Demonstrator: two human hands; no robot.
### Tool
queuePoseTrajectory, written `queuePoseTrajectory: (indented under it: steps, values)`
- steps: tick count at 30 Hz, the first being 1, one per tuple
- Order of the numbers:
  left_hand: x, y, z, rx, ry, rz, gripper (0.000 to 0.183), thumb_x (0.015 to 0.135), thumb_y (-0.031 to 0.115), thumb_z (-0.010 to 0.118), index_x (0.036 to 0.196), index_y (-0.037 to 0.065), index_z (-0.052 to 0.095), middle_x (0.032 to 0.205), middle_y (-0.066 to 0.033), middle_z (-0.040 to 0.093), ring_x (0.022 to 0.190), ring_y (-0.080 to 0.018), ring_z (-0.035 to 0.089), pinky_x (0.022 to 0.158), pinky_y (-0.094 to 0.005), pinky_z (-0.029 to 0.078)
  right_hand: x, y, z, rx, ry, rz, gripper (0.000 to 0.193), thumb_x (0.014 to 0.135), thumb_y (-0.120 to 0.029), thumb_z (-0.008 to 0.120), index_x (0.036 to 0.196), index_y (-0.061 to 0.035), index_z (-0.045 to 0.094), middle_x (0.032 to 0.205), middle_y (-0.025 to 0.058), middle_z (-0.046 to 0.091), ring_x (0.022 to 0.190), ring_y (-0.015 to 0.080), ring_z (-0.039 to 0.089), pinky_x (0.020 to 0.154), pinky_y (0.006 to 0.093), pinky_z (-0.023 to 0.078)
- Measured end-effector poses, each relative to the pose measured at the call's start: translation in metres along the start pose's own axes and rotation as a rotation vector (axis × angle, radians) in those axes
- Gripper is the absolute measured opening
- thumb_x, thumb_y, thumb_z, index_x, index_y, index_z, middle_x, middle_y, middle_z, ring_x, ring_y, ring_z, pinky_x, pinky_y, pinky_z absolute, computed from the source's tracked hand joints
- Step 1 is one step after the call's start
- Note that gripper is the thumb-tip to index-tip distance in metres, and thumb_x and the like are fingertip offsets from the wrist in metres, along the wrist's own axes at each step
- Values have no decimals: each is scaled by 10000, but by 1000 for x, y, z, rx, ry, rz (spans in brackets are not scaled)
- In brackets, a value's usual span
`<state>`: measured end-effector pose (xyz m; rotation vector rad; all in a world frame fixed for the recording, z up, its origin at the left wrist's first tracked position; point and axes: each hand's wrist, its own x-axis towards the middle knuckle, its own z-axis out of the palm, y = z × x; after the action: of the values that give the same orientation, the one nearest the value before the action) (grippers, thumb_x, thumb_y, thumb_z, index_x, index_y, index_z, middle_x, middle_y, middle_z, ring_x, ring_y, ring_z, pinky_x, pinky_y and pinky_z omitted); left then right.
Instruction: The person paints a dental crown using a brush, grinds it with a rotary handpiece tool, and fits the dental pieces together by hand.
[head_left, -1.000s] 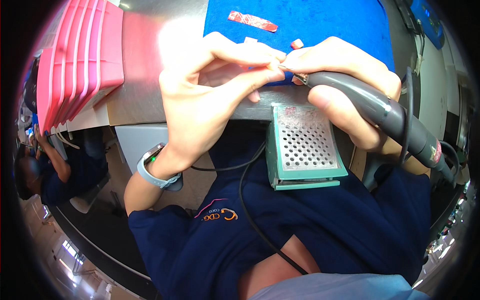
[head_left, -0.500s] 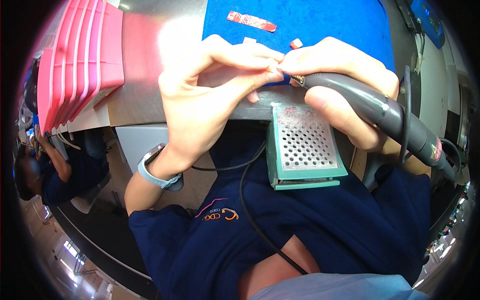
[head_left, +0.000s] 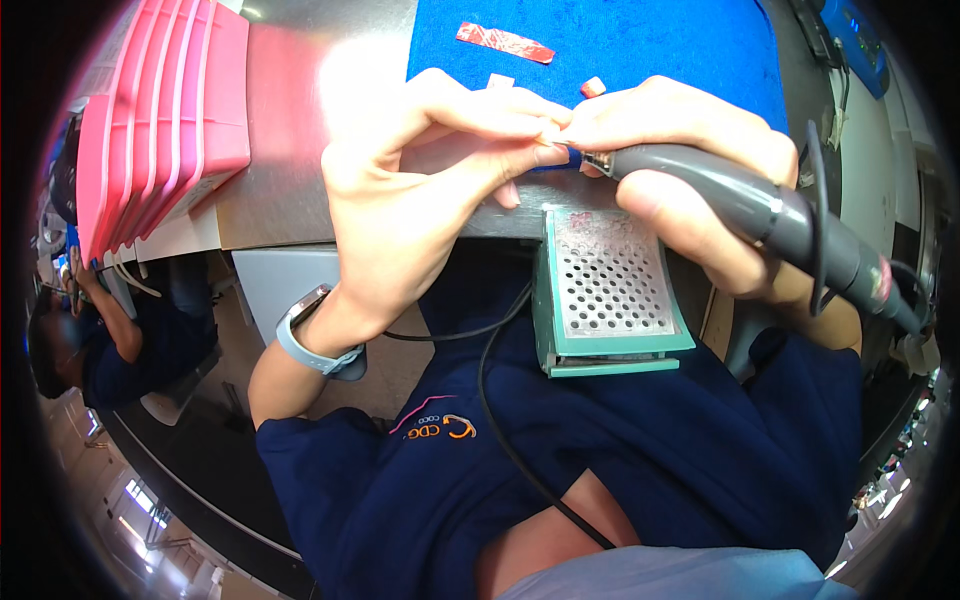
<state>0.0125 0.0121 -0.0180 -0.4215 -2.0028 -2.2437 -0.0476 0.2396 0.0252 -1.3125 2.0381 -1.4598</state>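
My right hand (head_left: 690,150) is closed around a dark grey rotary handpiece (head_left: 705,185), whose narrow tip points left. The fingers of my left hand (head_left: 420,160) are pinched at that tip. A tiny pale piece seems to sit between them, too small to name. My fingertips nearly meet above the near edge of a blue cloth (head_left: 660,40). Just beyond my right fingers lies a small reddish block (head_left: 593,87) on the cloth. Below my hands, at the bench edge, is a green box with a perforated metal top (head_left: 612,290).
Pink plastic trays (head_left: 165,120) stand upright at the left of the metal bench (head_left: 285,150). A red patterned strip (head_left: 505,42) lies on the cloth. Black cable (head_left: 500,410) crosses my lap. Blue equipment (head_left: 855,45) sits at the far right. Another person (head_left: 130,340) sits at the left.
The rear of the handpiece has shifted slightly to the right and down in my right hand. My left hand keeps its pinch almost unmoved.
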Motion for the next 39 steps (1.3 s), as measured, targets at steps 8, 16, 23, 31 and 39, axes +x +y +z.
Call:
queuePoseTrajectory:
  steps: [8,16,23,31,39]
  values:
    - [6,15,0,76,-23,-154,244,904,-57,654,1114,-25,532,1029,-216,710,721,-183,692,599,-236,545,-5,22,-5,528,165,30,429,967,-241,429,1195,96,564,1032,228,656,1041,301,641,1061,475,410]
    - [4,11,3,82,33,-131,202,948,58,644,1129,-19,602,1025,-149,733,818,-162,710,631,-222,522,5,16,-3,558,137,-47,434,962,-252,458,1174,105,585,1033,235,659,978,277,661,1002,423,463]
    - [6,7,-1,162,-65,-73,306,1024,193,547,1206,-51,578,1059,-202,716,851,-240,727,655,-257,543,-2,12,-5,336,181,86,437,936,-256,506,1164,104,602,1141,245,639,988,264,665,896,358,515]
    - [5,10,0,210,-70,-76,242,1021,136,541,1150,-54,616,1006,-177,731,869,-220,722,656,-262,537,-4,5,-8,136,162,78,435,911,-252,530,1176,87,597,1156,230,638,1012,242,647,922,356,505]
    - [4,9,4,189,-49,-33,203,996,89,580,1111,-63,649,994,-154,732,838,-165,699,653,-250,532,-4,7,-5,184,128,82,361,909,-181,542,1171,66,570,1153,222,640,1106,265,624,1005,395,468]
